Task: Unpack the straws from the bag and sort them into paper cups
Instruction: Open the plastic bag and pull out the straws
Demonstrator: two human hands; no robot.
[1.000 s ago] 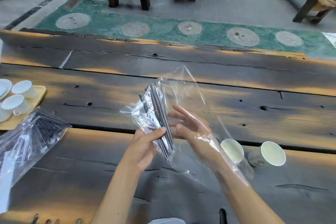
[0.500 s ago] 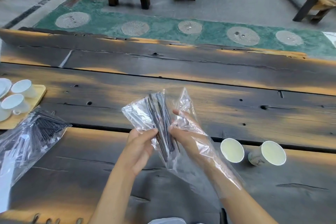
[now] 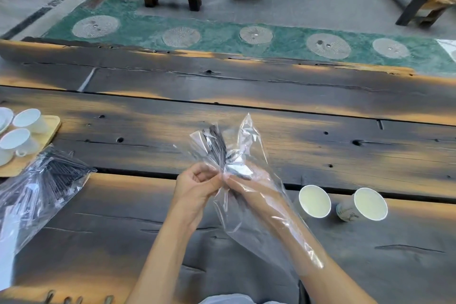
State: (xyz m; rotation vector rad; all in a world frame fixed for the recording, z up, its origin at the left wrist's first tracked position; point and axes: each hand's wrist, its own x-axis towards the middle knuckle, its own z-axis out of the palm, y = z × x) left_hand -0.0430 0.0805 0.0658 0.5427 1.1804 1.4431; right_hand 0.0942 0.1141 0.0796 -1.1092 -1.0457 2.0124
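1. Second straw bag [image 3: 42, 187] lies on tabletop [image 3: 320, 150], far left.
2. Left hand [image 3: 197, 186]: fingers curled, gripping clear bag [image 3: 249, 145] from outside.
3. Right hand [image 3: 243, 180] inside bag, holding black straws [image 3: 218, 142].
4. Two paper cups [image 3: 314, 201] right, lying tipped.

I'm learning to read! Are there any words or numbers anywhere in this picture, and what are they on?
Right paper cup: a greenish print on its side, too blurred to read.
Left paper cup: no print shows.
Held bag and the other bag: clear plastic, no label to be seen.
White cups on the board: plain.
Nothing else carries words or numbers that can be read.
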